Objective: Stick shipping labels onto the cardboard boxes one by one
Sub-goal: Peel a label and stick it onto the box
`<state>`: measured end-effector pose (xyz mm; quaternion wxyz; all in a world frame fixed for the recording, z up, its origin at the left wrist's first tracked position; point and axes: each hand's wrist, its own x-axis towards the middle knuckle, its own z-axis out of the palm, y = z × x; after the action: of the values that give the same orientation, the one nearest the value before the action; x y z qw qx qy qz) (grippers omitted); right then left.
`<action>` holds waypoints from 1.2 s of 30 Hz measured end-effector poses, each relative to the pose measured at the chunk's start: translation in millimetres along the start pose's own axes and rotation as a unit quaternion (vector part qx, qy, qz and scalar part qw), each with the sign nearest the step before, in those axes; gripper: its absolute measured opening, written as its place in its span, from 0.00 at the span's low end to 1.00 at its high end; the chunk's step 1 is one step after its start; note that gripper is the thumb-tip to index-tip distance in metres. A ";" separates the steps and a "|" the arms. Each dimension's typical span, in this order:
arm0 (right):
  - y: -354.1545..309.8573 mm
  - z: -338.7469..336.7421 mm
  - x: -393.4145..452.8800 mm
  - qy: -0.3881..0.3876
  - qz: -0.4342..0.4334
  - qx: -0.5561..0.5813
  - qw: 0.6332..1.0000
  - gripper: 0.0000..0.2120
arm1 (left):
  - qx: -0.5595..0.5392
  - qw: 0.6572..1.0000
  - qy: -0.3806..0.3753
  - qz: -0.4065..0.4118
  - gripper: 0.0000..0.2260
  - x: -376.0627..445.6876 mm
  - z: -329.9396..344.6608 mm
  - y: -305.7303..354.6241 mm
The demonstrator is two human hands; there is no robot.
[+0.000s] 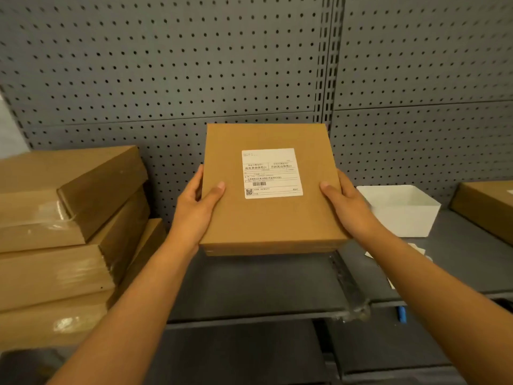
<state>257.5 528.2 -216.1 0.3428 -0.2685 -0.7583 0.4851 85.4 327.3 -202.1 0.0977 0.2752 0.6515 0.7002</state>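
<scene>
1. A flat square cardboard box (270, 218) is being held up in the middle of the view, above the grey shelf (249, 287) and in front of the grey pegboard wall (166, 65), with its broad face tilted toward the camera.
2. The box is being gripped at its left edge by the left hand (198, 202): the thumb is being laid across the front face, while the fingers are being wrapped behind the box, out of sight.
3. The right edge is being gripped in the same manner by the right hand (345, 202), thumb on the front face, fingers hidden behind.
4. A white shipping label (272, 173) is being shown stuck flat on the upper middle of the box face, between the two thumbs and touched by neither; printed text, a barcode and a small square code are being displayed on it.
5. A stack of cardboard boxes (69, 232), some taped with clear tape, is being kept on the shelf to the left.
6. An open white bin (402, 209) is being kept on the shelf to the right, near another cardboard box (488, 207) at the right border.
7. Small pale paper scraps (416, 250) are lying just in front of the bin.
</scene>
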 end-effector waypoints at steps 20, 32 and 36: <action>-1.3 -151.7 26.7 0.058 -0.090 0.092 0.990 0.21 | -0.035 0.993 -0.008 0.109 0.26 -12.5 146.8 69.3; 54.8 -309.4 54.5 0.049 -0.059 0.073 0.994 0.22 | -0.037 0.996 0.002 0.076 0.26 -40.1 316.5 74.0; 67.6 -347.7 51.9 0.077 -0.052 0.046 0.995 0.19 | -0.038 0.996 -0.024 0.075 0.25 -41.9 358.5 77.2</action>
<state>501.7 784.5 -162.5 0.4373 -0.2490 -0.7192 0.4791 321.1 604.1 -138.5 0.0710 0.3358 0.5998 0.7228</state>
